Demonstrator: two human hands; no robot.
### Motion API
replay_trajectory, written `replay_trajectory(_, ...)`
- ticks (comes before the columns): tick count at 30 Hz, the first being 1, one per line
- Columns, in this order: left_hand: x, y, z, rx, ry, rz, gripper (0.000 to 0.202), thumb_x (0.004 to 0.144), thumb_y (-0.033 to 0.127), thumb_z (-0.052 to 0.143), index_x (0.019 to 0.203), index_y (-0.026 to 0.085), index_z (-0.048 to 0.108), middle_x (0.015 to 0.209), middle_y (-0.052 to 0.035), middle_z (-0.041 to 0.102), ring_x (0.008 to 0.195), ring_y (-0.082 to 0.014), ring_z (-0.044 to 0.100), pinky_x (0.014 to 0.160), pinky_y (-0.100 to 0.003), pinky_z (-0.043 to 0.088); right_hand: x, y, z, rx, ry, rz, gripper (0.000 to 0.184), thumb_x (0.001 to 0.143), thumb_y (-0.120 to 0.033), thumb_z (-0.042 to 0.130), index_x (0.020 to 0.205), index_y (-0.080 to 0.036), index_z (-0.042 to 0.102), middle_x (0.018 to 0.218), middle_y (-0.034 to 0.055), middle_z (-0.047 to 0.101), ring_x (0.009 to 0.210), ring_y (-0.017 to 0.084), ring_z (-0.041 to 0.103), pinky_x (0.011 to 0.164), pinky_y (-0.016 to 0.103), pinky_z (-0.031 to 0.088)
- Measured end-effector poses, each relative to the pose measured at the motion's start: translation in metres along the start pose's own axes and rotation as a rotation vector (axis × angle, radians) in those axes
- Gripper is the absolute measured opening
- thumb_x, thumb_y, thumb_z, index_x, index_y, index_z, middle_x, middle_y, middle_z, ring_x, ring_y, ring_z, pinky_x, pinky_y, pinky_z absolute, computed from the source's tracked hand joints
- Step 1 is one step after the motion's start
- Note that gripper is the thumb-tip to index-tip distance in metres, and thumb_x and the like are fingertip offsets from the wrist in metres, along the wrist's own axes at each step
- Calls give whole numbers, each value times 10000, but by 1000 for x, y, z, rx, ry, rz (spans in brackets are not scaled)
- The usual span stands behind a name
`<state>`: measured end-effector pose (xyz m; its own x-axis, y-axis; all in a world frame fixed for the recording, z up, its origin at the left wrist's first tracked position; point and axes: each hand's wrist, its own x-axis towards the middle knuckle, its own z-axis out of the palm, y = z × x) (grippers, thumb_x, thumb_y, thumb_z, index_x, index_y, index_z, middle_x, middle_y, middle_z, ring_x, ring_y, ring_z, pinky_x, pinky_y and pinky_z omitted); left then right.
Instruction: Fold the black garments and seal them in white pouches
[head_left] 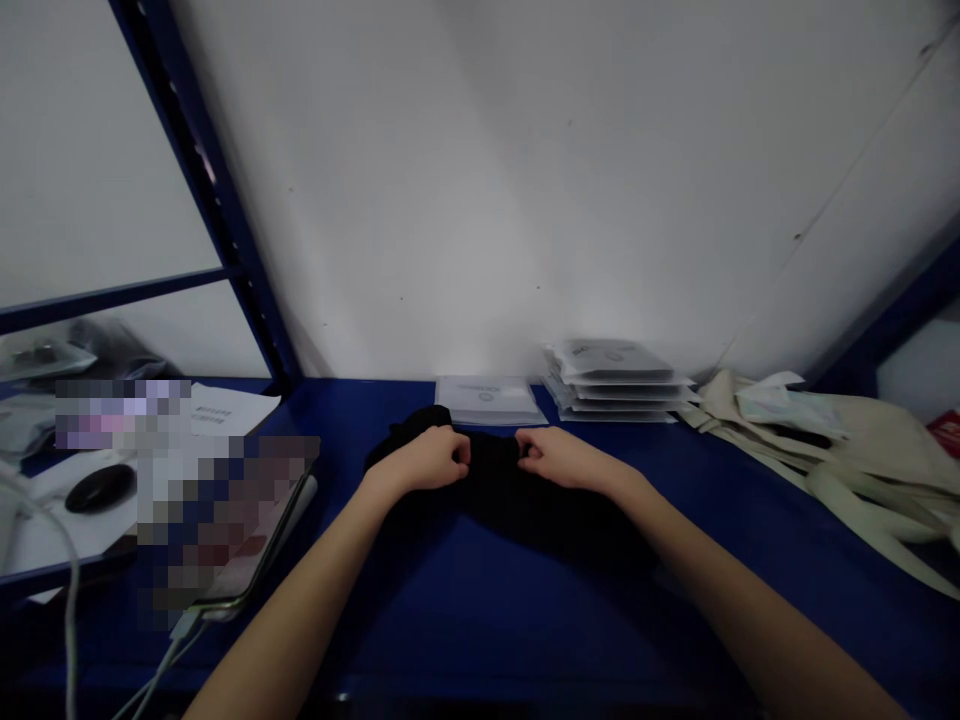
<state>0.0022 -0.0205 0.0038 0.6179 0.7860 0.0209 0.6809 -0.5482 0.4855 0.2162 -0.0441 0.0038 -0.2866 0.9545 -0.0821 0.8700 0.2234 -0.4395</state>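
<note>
A piece of black cloth [517,505] lies bunched on the blue tabletop in front of me; its exact kind is too dark to make out. With curled fingers my left hand [427,460] pinches its upper edge near the left end. A short way to the right, my right hand [559,458] is closed on the same edge. Between the two hands a strip of the cloth spans the gap. Just behind it lies a flat white packet [491,398] with faint printing.
A stack of several white packets [619,375] stands at the back right. Farther right are beige cloth bags [885,450]. To the left sit a tablet-like device [247,560] with a white cable [176,640], a black mouse [101,488] and papers. A blue metal post [217,200] rises behind them.
</note>
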Motion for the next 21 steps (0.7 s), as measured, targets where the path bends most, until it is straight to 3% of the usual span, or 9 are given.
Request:
replay_trajectory(2, -3, -2, -12, -135, -132, 0, 245, 780, 340, 531, 646, 193, 674, 619, -12, 603, 601, -146, 537, 606, -242, 376, -8, -2, -12, 157, -72, -85, 50, 764, -216, 548, 766, -187, 588, 590, -29, 558, 533, 106, 488, 519, 227, 344)
replay_trajectory(3, -5, -4, -17, -198, -207, -3, 335, 804, 410, 501, 618, 192, 673, 590, -10, 602, 593, -140, 540, 615, -239, 380, -14, -2, -20, 266, -191, -140, 88, 773, -258, 563, 791, -181, 601, 596, -30, 568, 542, 103, 505, 531, 223, 360)
replay_trajectory(6, -7, -9, -28, -328, -370, -20, 504, 838, 523, 416, 561, 177, 656, 698, -34, 674, 723, -148, 594, 725, -237, 400, -33, 2, -45, 545, -806, -283, 400, 734, -479, 635, 924, -128, 630, 700, 31, 649, 628, 138, 599, 582, 245, 430)
replay_trajectory(8, -5, -12, -27, -296, -353, -73, 468, 844, 489, 410, 609, 168, 656, 787, -50, 695, 782, -162, 610, 750, -250, 410, -39, 6, -53, 610, -949, -276, 522, 704, -583, 629, 933, -114, 618, 748, 63, 667, 653, 156, 626, 593, 259, 448)
replay_trajectory(12, 2, -12, -14, 0, -205, -210, 272, 750, 344, 539, 929, 177, 657, 962, -70, 673, 837, -199, 613, 716, -274, 440, -33, 9, -44, 370, -686, 5, 353, 767, -512, 585, 782, -160, 557, 700, 21, 632, 607, 120, 599, 561, 228, 401)
replay_trajectory(14, 2, -9, -7, 108, -162, -235, 421, 710, 342, 591, 1098, 180, 600, 1167, -107, 597, 1013, -239, 573, 804, -295, 444, -27, 6, -33, 153, -600, 152, 287, 774, -455, 575, 743, -173, 536, 667, 8, 606, 606, 130, 585, 548, 236, 384)
replay_trajectory(17, 0, -1, -2, 227, -197, -302, 731, 672, 404, 642, 1327, 164, 423, 1446, -171, 325, 1309, -323, 329, 967, -381, 381, -22, 1, -20, -144, -448, 273, 267, 710, -427, 626, 811, -188, 561, 749, 22, 614, 717, 193, 597, 554, 268, 378)
replay_trajectory(19, -3, 2, 0, 265, -258, -367, 886, 657, 435, 658, 1412, 152, 292, 1513, -188, 159, 1379, -360, 166, 1022, -445, 322, -22, 0, -16, -258, -367, 320, 386, 639, -397, 694, 943, -198, 565, 915, 44, 620, 842, 236, 598, 597, 288, 397)
replay_trajectory(21, -5, 4, 0, 279, -307, -429, 977, 632, 463, 680, 1440, 150, 230, 1523, -199, 86, 1382, -396, 108, 1035, -494, 290, -23, 1, -16, -312, -335, 382, 549, 594, -343, 738, 1081, -200, 531, 1101, 75, 575, 939, 260, 588, 660, 306, 424)
